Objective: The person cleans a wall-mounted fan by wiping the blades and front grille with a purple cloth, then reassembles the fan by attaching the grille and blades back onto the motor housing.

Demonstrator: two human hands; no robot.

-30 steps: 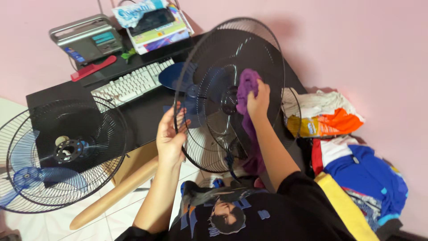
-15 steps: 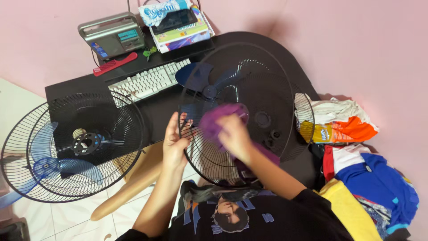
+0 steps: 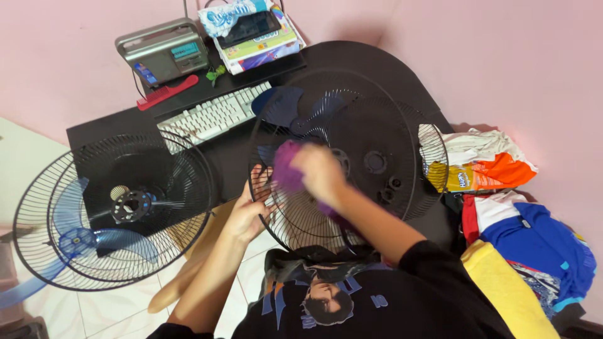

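Looking down from my head camera, I hold a round black wire fan guard [image 3: 352,163] tilted up in front of me, above the near edge of a low black desk [image 3: 213,157]. My left hand [image 3: 251,204] grips the guard's left rim, fingers hooked through the wires. My right hand [image 3: 320,169] is closed around a bunched purple cloth [image 3: 286,164], pressed against the wires left of the guard's centre hub. To wipe well, I judge I should keep the left grip firm so the guard does not swing, and run the cloth along the wires from hub to rim, turning the guard as each part comes clean. Behind the guard, on the desk, lie a blue fan blade [image 3: 292,110] and a white keyboard [image 3: 213,116]; farther back stand a grey radio [image 3: 164,50] and a red comb [image 3: 166,92]. Left of the guard, another fan cage with a blue blade [image 3: 110,210] rests partly on the desk. Right of the guard is a heap of coloured clothes [image 3: 509,207].
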